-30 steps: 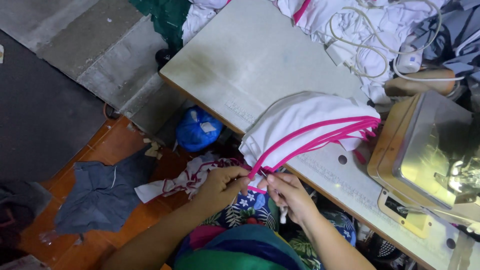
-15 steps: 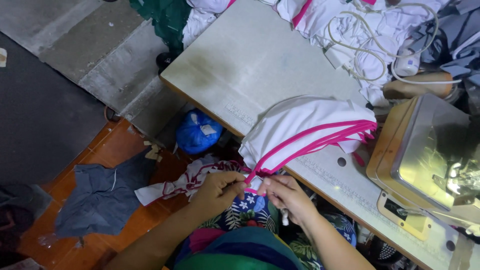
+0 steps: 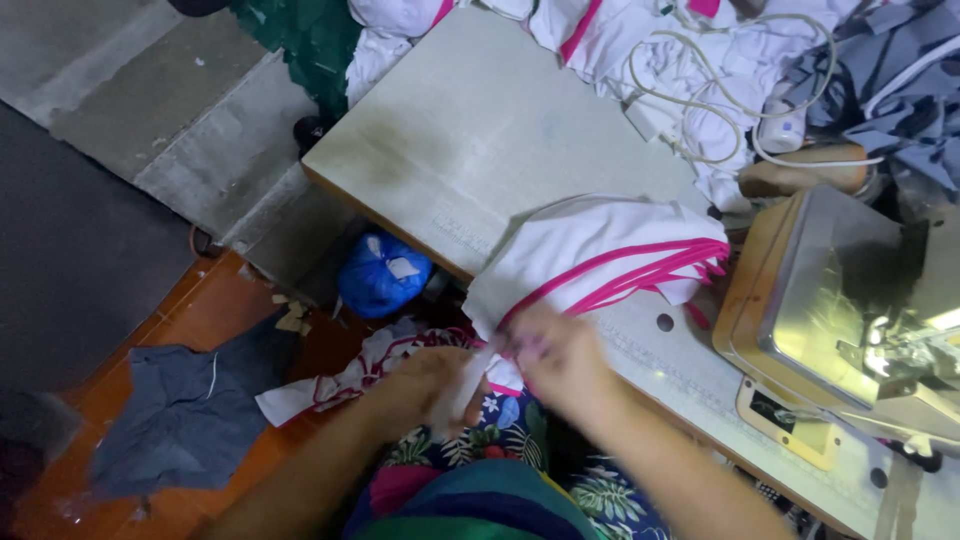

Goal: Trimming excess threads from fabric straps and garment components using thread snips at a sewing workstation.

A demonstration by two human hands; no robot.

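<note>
Both hands, left (image 3: 432, 385) and right (image 3: 555, 352), blur together pinching the near edge of a white cloth piece with pink trim (image 3: 590, 255), which drapes over the pale counter (image 3: 480, 130) edge, beside the sewing machine (image 3: 850, 310)

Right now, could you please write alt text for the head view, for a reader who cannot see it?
Both hands, left hand and right hand, blurred, grip the edge of a white garment with pink trim at the near edge of a sewing table. A sewing machine stands to the right.
</note>
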